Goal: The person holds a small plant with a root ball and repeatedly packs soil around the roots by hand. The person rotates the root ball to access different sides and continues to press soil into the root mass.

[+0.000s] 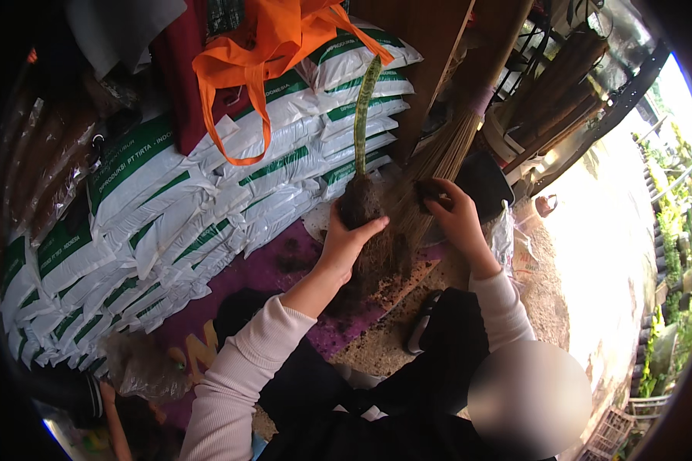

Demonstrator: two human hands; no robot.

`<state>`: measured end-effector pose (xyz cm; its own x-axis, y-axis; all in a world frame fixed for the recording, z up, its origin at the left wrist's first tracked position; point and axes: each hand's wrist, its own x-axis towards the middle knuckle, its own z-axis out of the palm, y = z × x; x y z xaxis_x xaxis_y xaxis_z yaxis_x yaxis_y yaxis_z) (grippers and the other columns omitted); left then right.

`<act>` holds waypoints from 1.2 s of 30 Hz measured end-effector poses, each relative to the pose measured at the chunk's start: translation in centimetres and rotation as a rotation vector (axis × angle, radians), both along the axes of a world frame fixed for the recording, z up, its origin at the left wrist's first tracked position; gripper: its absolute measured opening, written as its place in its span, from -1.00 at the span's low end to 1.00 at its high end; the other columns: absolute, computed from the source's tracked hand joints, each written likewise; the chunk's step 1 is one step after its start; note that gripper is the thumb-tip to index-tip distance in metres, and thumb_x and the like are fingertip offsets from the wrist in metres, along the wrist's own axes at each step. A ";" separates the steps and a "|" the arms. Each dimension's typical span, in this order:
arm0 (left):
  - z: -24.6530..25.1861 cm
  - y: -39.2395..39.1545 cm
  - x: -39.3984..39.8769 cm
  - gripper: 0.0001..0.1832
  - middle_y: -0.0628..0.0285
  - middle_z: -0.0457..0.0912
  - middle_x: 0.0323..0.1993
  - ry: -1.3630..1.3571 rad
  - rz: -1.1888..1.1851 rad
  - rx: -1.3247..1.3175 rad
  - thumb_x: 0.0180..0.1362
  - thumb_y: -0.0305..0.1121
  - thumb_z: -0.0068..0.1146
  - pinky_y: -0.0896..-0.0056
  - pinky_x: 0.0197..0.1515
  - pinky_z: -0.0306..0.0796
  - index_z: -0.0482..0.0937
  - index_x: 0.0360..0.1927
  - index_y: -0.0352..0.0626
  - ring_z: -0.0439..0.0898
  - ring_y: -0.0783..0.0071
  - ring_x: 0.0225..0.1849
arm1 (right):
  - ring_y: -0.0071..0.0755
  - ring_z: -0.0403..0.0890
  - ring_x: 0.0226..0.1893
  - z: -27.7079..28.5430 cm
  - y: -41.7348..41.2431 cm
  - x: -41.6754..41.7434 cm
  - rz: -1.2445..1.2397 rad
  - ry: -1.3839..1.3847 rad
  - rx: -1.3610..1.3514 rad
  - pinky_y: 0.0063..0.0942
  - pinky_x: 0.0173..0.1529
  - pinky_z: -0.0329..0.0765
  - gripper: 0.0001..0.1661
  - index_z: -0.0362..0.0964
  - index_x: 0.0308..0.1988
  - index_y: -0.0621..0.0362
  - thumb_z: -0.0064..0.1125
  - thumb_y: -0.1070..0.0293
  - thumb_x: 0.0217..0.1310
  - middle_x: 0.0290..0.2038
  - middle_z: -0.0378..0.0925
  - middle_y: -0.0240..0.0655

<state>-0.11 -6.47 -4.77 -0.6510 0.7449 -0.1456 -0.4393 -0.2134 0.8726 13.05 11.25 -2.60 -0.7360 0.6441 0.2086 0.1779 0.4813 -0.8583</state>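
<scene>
My left hand (352,236) grips the dark root ball (360,204) of a snake plant, whose single mottled green leaf (362,118) stands upright. Roots and soil hang below that hand. To the right, my right hand (452,210) pinches a dark clump (431,193), apart from the root ball. Loose dark soil lies on a purple mat (265,268) beneath. A broom of thin sticks (450,147) leans behind the hands.
Stacked white and green sacks (202,201) fill the left, with an orange fabric bag (254,57) above. A black container (487,184) stands right of the broom. Another person's arm (115,423) shows at lower left, near a clear plastic bag (144,366).
</scene>
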 end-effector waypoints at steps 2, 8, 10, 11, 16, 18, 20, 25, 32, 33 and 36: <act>0.3 0.0 0.5 -0.15 0.12 0.36 0.13 -0.055 -0.014 0.032 -0.07 -0.47 0.39 0.34 0.21 0.26 0.11 0.26 -0.28 0.40 0.36 0.13 | -0.34 0.64 -0.13 2.1 -1.9 0.0 0.005 0.041 0.005 -0.48 -0.05 0.53 -0.53 0.40 0.01 0.26 0.24 0.51 0.04 -0.14 0.60 -0.20; -0.5 -0.4 1.7 -0.49 0.10 0.49 0.02 -0.366 -0.053 0.033 0.22 -0.29 0.09 0.08 0.15 0.43 0.27 0.21 -0.18 0.56 0.17 0.01 | -0.05 0.61 -0.17 3.9 -3.8 0.7 -0.017 0.090 0.226 -0.32 -0.07 0.53 -0.66 0.51 -0.20 0.22 0.29 0.47 -0.11 -0.26 0.60 -0.16; -1.4 -0.6 1.6 -0.49 0.08 0.49 0.06 -0.491 -0.146 0.086 0.27 -0.16 0.00 0.09 0.14 0.43 0.30 0.20 -0.23 0.55 0.17 0.03 | -0.11 0.61 -0.18 4.1 -4.1 0.7 -0.051 0.133 0.341 -0.35 -0.10 0.52 -0.67 0.52 -0.23 0.19 0.30 0.48 -0.14 -0.28 0.59 -0.22; -1.7 -0.7 1.4 -0.48 0.08 0.48 0.08 -0.553 -0.192 0.112 0.30 -0.09 -0.05 0.10 0.14 0.43 0.31 0.19 -0.25 0.55 0.17 0.04 | -0.14 0.60 -0.19 4.2 -4.2 0.6 -0.068 0.155 0.398 -0.36 -0.11 0.52 -0.67 0.53 -0.24 0.17 0.31 0.48 -0.16 -0.28 0.59 -0.24; 0.0 -0.4 2.2 -0.46 0.07 0.51 0.05 -0.428 -0.174 0.084 0.34 -0.01 -0.18 0.22 0.10 0.45 0.35 0.16 -0.28 0.54 0.25 0.06 | -0.29 0.61 -0.24 4.2 -5.7 0.9 -0.024 0.240 0.685 -0.37 -0.18 0.48 -0.63 0.52 -0.34 0.13 0.34 0.54 -0.35 -0.30 0.59 -0.36; -0.5 -0.2 2.1 -0.48 0.09 0.53 0.01 -0.461 -0.157 0.110 0.35 -0.01 -0.18 0.27 0.08 0.46 0.37 0.14 -0.26 0.54 0.29 0.04 | -0.34 0.63 -0.23 3.8 -6.1 0.6 0.078 0.288 0.759 -0.38 -0.16 0.49 -0.61 0.53 -0.33 0.12 0.36 0.53 -0.37 -0.28 0.61 -0.40; -2.0 -0.3 1.7 -0.50 0.12 0.54 -0.02 -0.528 -0.161 0.160 0.35 -0.01 -0.19 0.31 0.05 0.47 0.39 0.12 -0.23 0.55 0.33 0.01 | -0.33 0.63 -0.21 3.8 -6.6 0.5 0.167 0.272 0.773 -0.39 -0.15 0.51 -0.60 0.54 -0.30 0.12 0.36 0.50 -0.33 -0.25 0.62 -0.38; -0.8 0.1 1.3 -0.54 0.15 0.56 -0.06 -0.568 -0.127 0.169 0.35 -0.03 -0.19 0.36 0.02 0.48 0.41 0.08 -0.21 0.56 0.34 -0.03 | -0.35 0.61 -0.06 3.4 -7.1 0.6 0.356 0.239 0.881 -0.41 -0.07 0.53 -0.60 0.53 -0.14 0.13 0.27 0.36 -0.10 -0.12 0.59 -0.35; -0.9 -0.2 0.5 -0.59 0.12 0.57 -0.09 -0.432 -0.024 0.159 0.32 -0.10 -0.11 0.35 -0.04 0.51 0.45 0.03 -0.22 0.59 0.35 -0.08 | -0.18 0.48 0.14 2.3 -8.3 0.2 0.406 0.121 0.610 -0.15 0.26 0.37 -0.56 0.52 -0.09 0.19 0.31 0.46 -0.08 0.05 0.52 -0.21; -0.9 -0.2 0.4 -0.59 0.13 0.58 -0.09 -0.400 -0.051 0.126 0.31 -0.10 -0.10 0.34 -0.03 0.51 0.45 0.02 -0.22 0.58 0.35 -0.07 | -0.16 0.48 0.14 2.4 -8.4 0.2 0.413 0.114 0.580 -0.15 0.26 0.37 -0.57 0.53 -0.09 0.19 0.31 0.47 -0.08 0.05 0.52 -0.20; -0.5 -0.5 0.2 -0.58 0.13 0.58 -0.09 -0.339 -0.130 0.073 0.30 -0.10 -0.06 0.30 0.01 0.50 0.45 0.03 -0.24 0.58 0.35 -0.05 | -0.10 0.48 0.14 3.0 -7.9 0.5 0.485 0.149 0.368 -0.13 0.26 0.35 -0.60 0.56 -0.13 0.20 0.29 0.50 -0.09 0.03 0.53 -0.16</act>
